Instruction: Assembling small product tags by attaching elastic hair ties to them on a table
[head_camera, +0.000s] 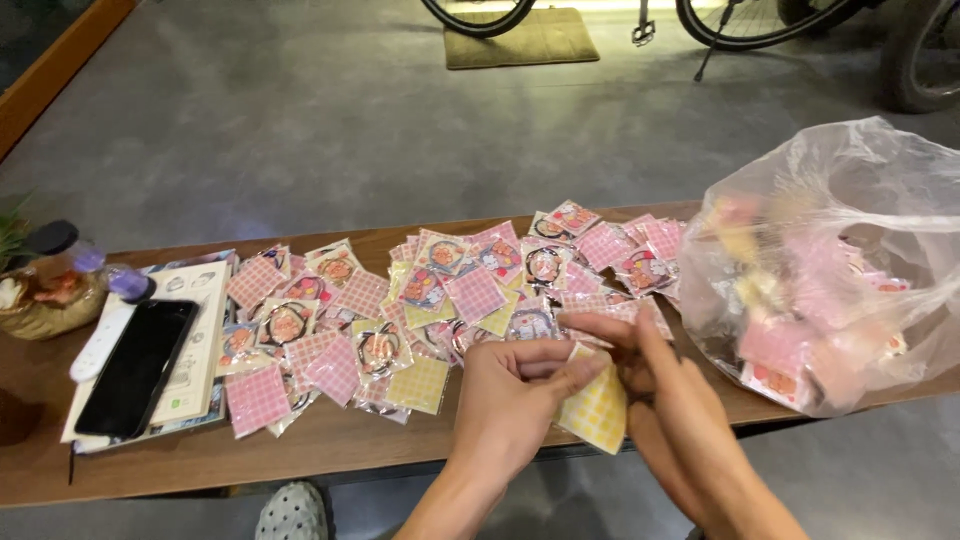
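Head view: at the lower centre of the frame both hands meet over the near table (330, 445) edge. The left hand (510, 395) pinches a yellow checked packet (598, 408) between thumb and fingers, closed on its upper left corner. The right hand (660, 385) lies against the packet's right side with fingers stretched over its top; how firmly it grips I cannot tell. To handle it well, I judge the packet should be held by its edges, flat and over the table, so it cannot slip to the floor.

Across the middle of the frame lies a spread of small square packets (440, 300): pink checked, yellow checked, and clear ones showing round cartoon charms. At right a clear plastic bag (850, 260) bulges with more pink packets. At left a black phone (137, 365) rests on a white booklet (205, 330), beside a white remote (98, 342).
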